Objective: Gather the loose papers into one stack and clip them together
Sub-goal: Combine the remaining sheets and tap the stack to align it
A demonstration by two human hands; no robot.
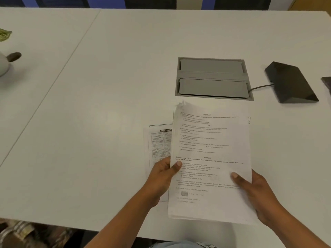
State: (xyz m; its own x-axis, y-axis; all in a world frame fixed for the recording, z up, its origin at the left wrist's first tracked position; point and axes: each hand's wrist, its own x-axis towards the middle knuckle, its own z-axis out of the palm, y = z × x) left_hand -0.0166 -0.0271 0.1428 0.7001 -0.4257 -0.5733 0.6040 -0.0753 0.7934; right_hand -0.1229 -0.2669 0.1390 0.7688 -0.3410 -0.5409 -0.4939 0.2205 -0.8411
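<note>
A stack of printed white papers point(211, 154) is held above the white table near its front edge. My left hand point(163, 178) grips the stack's left edge, thumb on top. My right hand point(254, 190) grips its right edge, thumb on the top sheet. One more printed sheet point(157, 145) with a dark "BANKING" heading lies flat on the table, partly hidden under the stack's left side. A small wire paper clip point(249, 120) lies on the table just past the stack's upper right corner.
A grey cable hatch point(213, 78) is set into the white table point(107, 86) behind the papers. A black wedge-shaped device point(291, 82) with a cable sits to its right. A white pot with a plant point(5, 59) stands at the far left.
</note>
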